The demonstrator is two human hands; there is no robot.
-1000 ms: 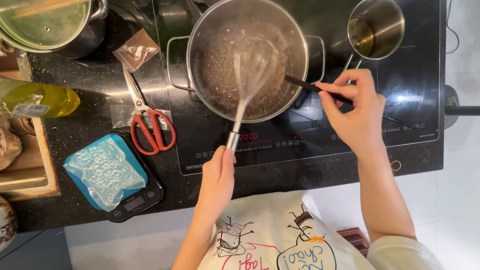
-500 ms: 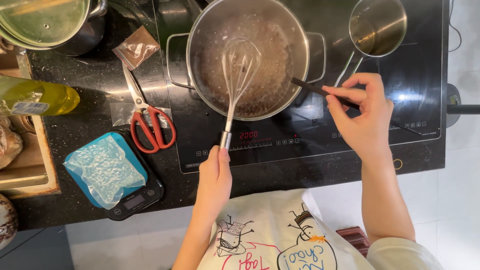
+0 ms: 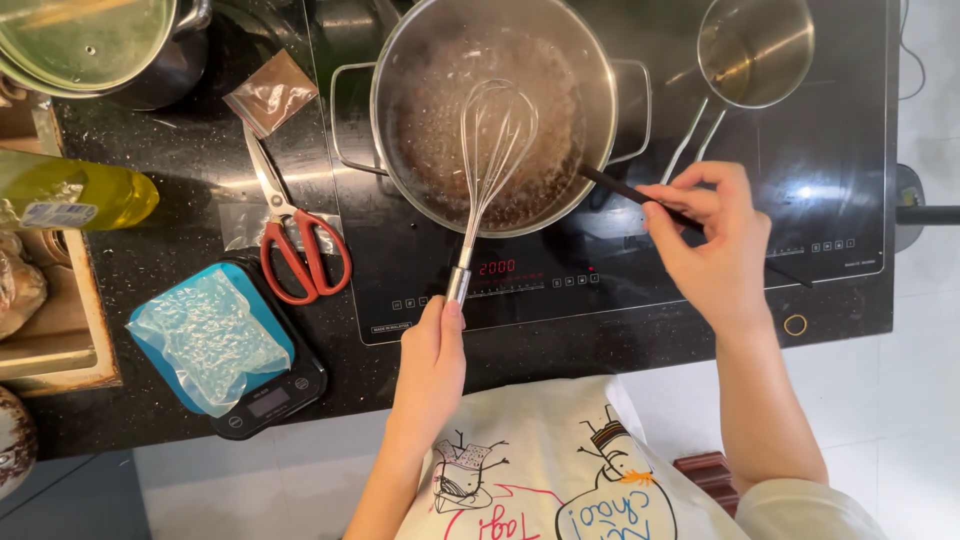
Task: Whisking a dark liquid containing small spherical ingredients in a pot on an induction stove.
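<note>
In the head view, the left hand (image 3: 430, 365) has its fingers clenched around the handle of a steel wire balloon whisk (image 3: 487, 160), whose loops sit inside the large two-handled stainless steel pot (image 3: 600, 75) of bubbling brown liquid on the black glass induction hob (image 3: 840, 150). The right hand (image 3: 712, 245) pinches thin dark chopsticks (image 3: 615, 187) in its fingers, their tips at the pot's right rim. On the black speckled tabletop (image 3: 150, 270) to the left lie red-handled scissors (image 3: 295, 250), just beside a black digital scale (image 3: 285, 385) carrying a blue tray with clear crumpled plastic.
</note>
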